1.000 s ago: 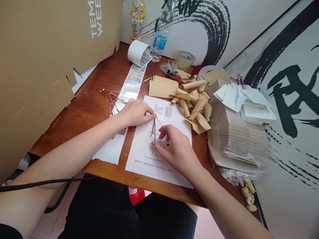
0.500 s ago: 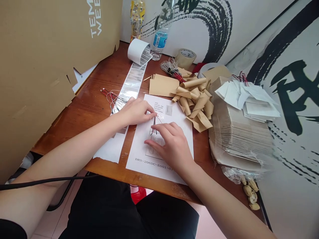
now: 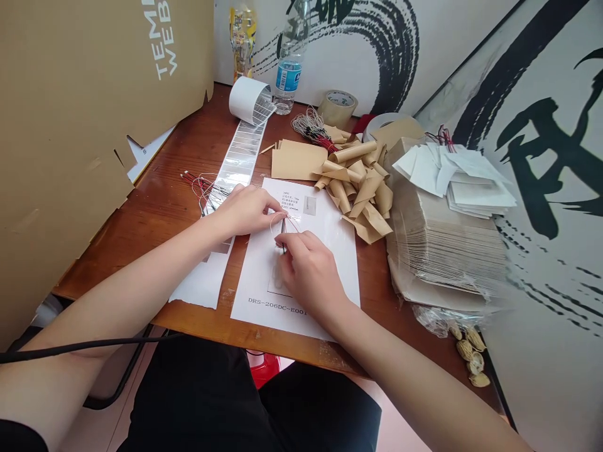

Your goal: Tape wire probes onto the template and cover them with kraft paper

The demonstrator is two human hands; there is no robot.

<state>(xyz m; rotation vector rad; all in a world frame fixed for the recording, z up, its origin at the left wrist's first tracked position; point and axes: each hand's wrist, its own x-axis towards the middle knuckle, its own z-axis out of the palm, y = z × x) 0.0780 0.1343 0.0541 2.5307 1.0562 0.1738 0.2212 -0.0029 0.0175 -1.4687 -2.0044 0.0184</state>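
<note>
Over a printed white sheet (image 3: 301, 263) on the table, both hands meet at a thin wire lead (image 3: 284, 227) with black and reddish strands. My left hand (image 3: 249, 210) pinches its upper end between thumb and fingertips, and fine loops of wire stick out around that pinch. Just below, my right hand (image 3: 308, 267) is closed on the lower, black part of the lead; its palm rests over the sheet and covers part of the print. More loose wire leads (image 3: 202, 188), red, white and black, lie left of my left hand on a silvery label strip (image 3: 240, 157).
The strip ends in a curled roll (image 3: 249, 100). Behind the sheet are brown paper pieces (image 3: 362, 182), a wire bundle (image 3: 311, 125), packing tape (image 3: 338, 107) and a water bottle (image 3: 288, 78). A wrapped cardboard stack (image 3: 443, 245) stands right, peanuts (image 3: 471, 355) near it. A large carton (image 3: 94, 144) borders the left.
My right hand's fingers have closed from a spread pose onto the lower part of the wire lead. My left hand keeps its pinch. The whole view has shifted slightly.
</note>
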